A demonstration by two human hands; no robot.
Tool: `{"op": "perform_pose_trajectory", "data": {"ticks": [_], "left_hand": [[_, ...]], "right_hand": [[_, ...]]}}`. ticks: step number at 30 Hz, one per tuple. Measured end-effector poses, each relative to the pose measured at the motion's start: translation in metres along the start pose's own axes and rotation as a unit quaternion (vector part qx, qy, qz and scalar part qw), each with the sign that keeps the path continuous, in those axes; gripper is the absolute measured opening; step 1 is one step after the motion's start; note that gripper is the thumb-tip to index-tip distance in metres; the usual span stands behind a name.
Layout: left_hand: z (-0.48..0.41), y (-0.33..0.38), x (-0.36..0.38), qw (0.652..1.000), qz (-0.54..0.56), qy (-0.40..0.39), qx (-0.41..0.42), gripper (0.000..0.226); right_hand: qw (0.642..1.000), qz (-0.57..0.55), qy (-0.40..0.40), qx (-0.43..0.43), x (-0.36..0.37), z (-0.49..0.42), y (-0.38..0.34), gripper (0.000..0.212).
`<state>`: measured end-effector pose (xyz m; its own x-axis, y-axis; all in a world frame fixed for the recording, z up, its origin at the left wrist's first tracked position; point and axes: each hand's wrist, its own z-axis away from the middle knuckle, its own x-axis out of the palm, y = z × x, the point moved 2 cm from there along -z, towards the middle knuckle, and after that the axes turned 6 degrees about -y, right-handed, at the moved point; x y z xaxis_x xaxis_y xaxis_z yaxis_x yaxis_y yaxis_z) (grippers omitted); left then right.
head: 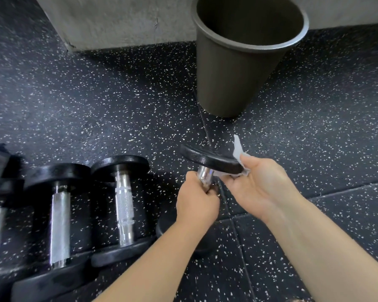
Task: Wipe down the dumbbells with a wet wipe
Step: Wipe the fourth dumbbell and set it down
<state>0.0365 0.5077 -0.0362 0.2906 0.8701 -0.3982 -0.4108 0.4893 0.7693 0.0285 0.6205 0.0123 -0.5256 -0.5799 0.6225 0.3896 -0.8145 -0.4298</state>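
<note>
Our left grip (198,199) clamps the dumbbell (210,159) by its chrome handle, tilted above the floor (118,94); our right grip (262,182) pinches the wet wipe (237,149) against the upper plate's rim.

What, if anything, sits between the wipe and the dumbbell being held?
Nothing visible: the right hand holds the wet wipe straight against the top plate of the held dumbbell, while the left hand grips its handle.

No text, label, brand or number can be read on anything in view.
</note>
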Motion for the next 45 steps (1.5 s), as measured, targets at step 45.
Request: {"op": "perform_pose_trajectory", "data": {"ticks": [45], "left_hand": [[0.014,-0.005,0.005,0.99,0.101,-0.101,-0.011,0.027]], "right_hand": [[0.991,0.098,-0.014,0.091,-0.011,-0.019,-0.007,0.028]]}}
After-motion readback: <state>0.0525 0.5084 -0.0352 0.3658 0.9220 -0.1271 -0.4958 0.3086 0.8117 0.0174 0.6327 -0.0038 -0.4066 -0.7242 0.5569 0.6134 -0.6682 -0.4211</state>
